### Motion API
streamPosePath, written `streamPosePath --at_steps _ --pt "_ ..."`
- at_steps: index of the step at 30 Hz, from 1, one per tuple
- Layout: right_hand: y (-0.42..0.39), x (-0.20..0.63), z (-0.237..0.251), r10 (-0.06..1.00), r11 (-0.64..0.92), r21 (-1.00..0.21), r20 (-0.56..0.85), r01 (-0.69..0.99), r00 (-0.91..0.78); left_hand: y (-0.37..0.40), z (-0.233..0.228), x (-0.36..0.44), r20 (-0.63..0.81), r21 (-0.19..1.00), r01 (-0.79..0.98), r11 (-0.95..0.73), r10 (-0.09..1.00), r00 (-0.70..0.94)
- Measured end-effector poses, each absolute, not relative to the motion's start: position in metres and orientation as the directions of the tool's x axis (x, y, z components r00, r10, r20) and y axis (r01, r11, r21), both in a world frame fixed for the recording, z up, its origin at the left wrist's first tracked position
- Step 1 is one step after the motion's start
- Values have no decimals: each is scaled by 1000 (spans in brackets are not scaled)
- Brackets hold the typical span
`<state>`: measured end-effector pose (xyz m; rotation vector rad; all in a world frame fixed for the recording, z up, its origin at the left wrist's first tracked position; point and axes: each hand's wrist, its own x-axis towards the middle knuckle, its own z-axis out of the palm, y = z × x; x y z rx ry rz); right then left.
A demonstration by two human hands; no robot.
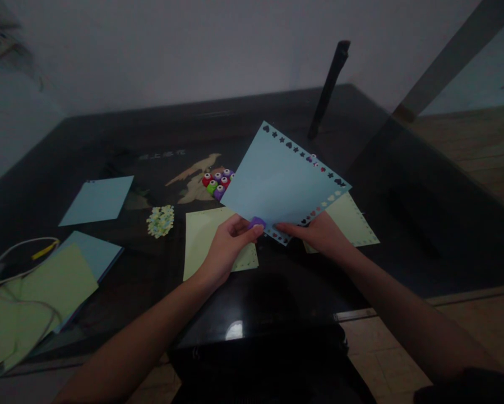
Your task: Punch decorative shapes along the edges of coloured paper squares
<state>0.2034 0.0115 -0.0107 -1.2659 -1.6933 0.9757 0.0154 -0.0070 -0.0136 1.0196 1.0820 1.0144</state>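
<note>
Head view: left hand (229, 244) closed on a small purple plastic punch (257, 223) at the near edge of a light-blue paper sheet (272, 179), tilted above the glossy black table (151, 314); right hand (325, 233) grips the sheet's lower-right edge (hearts and stars cut along two sides).

your blue sheet (272, 174) partly hides your right hand (324, 234) and the coloured punches (219, 182); green sheets (69, 275) run off-frame left.

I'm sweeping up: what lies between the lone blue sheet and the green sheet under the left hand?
A pile of paper bits, seen in the head view.
</note>
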Motion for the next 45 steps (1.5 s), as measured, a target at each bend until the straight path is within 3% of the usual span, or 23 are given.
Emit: streamPosePath --at_steps 28,45 --pt "7 203 -9 973 209 -901 154 380 -171 -6 -19 15 -127 979 -141 146 982 138" --pt "7 206 -7 978 203 -876 164 437 -127 2 -21 19 -131 991 -21 134 986 106"
